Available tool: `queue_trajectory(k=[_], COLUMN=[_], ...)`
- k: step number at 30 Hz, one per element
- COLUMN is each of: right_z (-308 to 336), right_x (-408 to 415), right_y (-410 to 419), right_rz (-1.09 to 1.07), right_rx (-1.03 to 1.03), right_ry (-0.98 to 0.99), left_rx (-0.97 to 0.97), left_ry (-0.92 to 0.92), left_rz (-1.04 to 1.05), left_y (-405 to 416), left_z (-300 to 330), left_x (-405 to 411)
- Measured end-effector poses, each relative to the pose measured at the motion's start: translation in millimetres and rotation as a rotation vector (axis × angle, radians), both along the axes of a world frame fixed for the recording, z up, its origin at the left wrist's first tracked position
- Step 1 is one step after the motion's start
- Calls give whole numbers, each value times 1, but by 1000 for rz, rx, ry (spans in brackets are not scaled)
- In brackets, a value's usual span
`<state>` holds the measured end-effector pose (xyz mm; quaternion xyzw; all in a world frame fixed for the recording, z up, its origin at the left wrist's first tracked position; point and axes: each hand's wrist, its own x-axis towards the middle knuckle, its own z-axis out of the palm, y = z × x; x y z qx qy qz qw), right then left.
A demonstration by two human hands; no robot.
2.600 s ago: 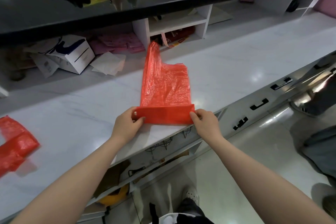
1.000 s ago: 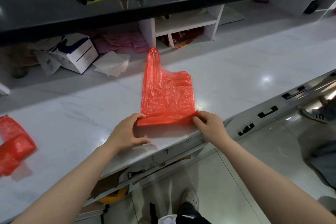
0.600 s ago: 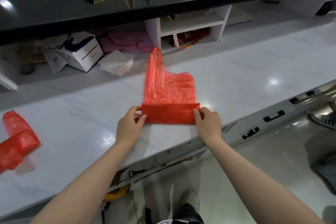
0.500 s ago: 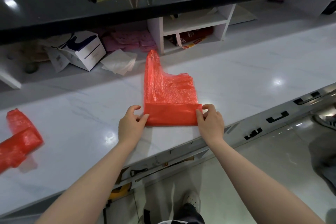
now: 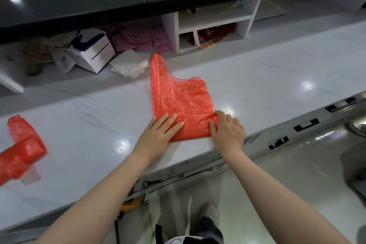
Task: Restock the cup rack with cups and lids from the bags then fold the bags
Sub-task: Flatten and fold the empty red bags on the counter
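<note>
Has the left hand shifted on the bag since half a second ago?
Yes. The left hand slid from the left edge of the red bag onto its folded band, fingers flat.

Red bag (image 5: 178, 101) flat, bottom folded up

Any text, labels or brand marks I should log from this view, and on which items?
Nothing can be quoted.
White box: dark blue graphic and a thin line of print, too small to read.
Red and yellow bag in the cubby: printed marks, blurred.
Pink packets: faint pattern, unreadable.
Red plastic bag: no print.
</note>
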<state>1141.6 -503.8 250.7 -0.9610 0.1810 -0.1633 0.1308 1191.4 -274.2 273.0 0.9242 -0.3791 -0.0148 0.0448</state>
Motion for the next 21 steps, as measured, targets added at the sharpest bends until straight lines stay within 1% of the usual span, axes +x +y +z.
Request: queue_trajectory(k=[2, 5, 7, 8, 9, 10, 12, 13, 14, 18, 21], right_z=[-1, 1, 2, 4, 5, 7, 10, 10, 8, 9, 13], right_x=[0, -1, -1, 0, 2, 5, 15, 19, 20, 18, 15], right_y=[0, 1, 2, 2, 1, -2, -9, -13, -15, -13, -14], right_rz=[9, 53, 149, 230, 327, 428, 573, 598, 603, 601, 587], right_rx=[-23, -52, -124, -192, -248, -269, -211, -185, -184, -180, -133], right_ry=[-13, -22, -51, -39, 13, 103, 328, 419, 456, 468, 429], left_rx=[40, 16, 25, 18, 12, 8, 18, 26, 31, -13, -124], left_ry=[46, 152, 183, 199, 214, 219, 202, 194, 187, 194, 238], left_rz=[27, 14, -26, -28, -21, -13, -8, -6, -2, 26, 77], left_y=[4, 13, 18, 19, 19, 18, 17, 17, 17, 19, 18], left_z=[-5, -9, -11, -11, -11, -11, -11, -11, -11, -11, -10], left_x=[2, 5, 6, 6, 6, 5, 4, 2, 2, 0, -1])
